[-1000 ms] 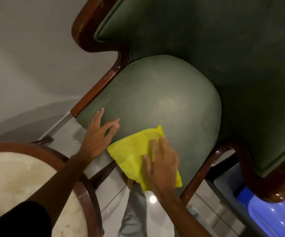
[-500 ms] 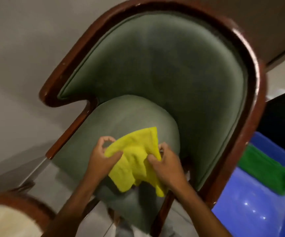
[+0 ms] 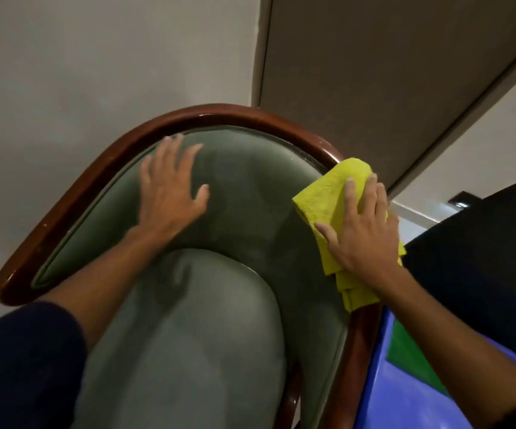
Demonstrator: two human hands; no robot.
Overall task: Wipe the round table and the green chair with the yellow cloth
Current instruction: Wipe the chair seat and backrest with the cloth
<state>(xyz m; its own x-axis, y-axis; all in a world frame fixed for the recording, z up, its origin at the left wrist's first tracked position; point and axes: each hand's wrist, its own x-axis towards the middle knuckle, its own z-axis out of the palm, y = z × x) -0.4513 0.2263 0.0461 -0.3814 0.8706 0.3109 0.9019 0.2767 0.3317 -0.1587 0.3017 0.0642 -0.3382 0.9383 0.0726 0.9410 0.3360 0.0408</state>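
The green chair (image 3: 250, 193), with padded seat and a curved dark wooden frame, fills the middle of the head view. My left hand (image 3: 171, 193) lies flat with spread fingers on the upper left of the backrest padding, holding nothing. My right hand (image 3: 363, 224) presses the folded yellow cloth (image 3: 327, 196) against the right side of the backrest, where the padding meets the wooden rim. Part of the cloth hangs below my palm. The round table is out of view.
A pale wall stands close behind the chair, with a grey door panel (image 3: 374, 72) at the upper right. To the right sit a blue plastic surface (image 3: 405, 397) with a green cloth (image 3: 411, 357) on it and a dark object (image 3: 482, 258).
Both hands have gone up from the seat to the backrest. My left hand let go of the cloth and spread on the padding. My right hand carried the cloth to the right rim.
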